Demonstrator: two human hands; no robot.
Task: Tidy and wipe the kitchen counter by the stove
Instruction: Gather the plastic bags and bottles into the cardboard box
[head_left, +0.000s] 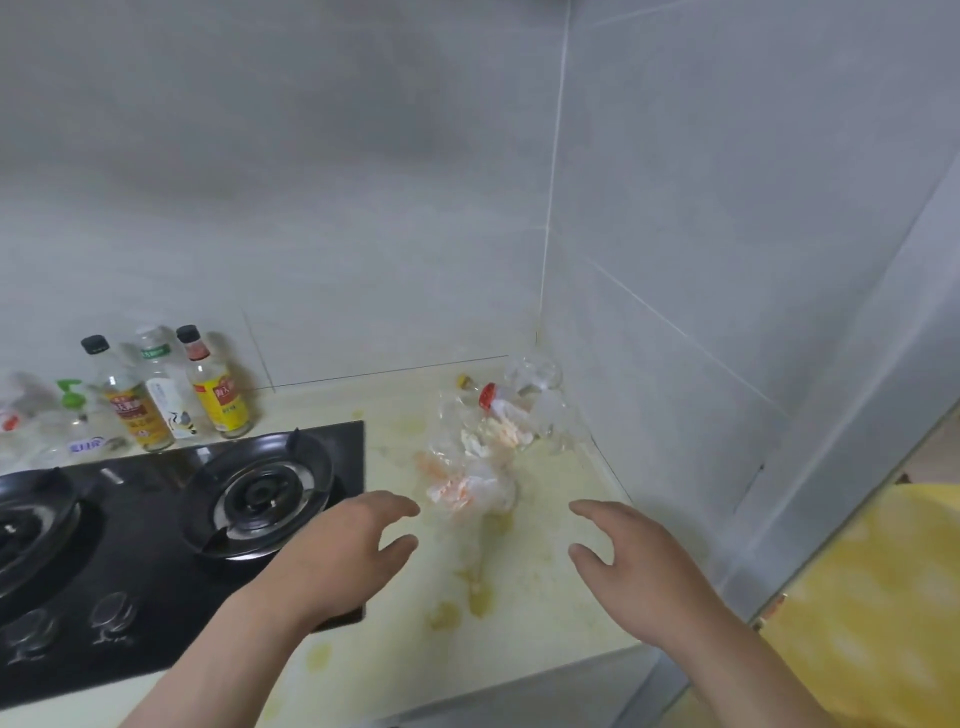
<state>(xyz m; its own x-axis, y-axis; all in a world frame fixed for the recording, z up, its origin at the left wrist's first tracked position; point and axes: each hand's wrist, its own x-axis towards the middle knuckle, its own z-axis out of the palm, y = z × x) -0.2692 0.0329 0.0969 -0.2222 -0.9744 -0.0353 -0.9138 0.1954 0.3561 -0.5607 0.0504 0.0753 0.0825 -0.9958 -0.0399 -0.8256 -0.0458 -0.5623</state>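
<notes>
**Counter by the Stove Awaits Its Clean-Up**

Head view: A person's left hand (353, 551) and right hand (639, 566) hover above a pale counter (395, 654), fingers spread wide and gently curved, holding nothing. Between them and just beyond, at twelve o'clock, lies a heap of crumpled clear plastic (475, 467) with scraps of orange and white showing inside it. The left fingertips are near its closest edge but apart from it. Farther along at one o'clock, tucked into the corner of the grey tiled wall (363, 208), a red-capped bottle (498, 402) lies on its side among more clear wrapping. Yellowish stains (478, 592) blotch the counter between the hands and trail toward six o'clock. The black glass stove (130, 571) fills the nine o'clock side, its right-hand burner (260, 499) just beside the left hand. At ten o'clock three sauce bottles (171, 395) stand upright against the wall, with a green-topped pump bottle (70, 400) at their nine o'clock. A yellow patterned surface (883, 597) shows at four o'clock; what it is cannot be told. On this evidence the job has barely begun: the litter is uncollected, the stains are unwiped, and no cloth is in sight. Clearing the plastic looks like the step in hand.
</notes>
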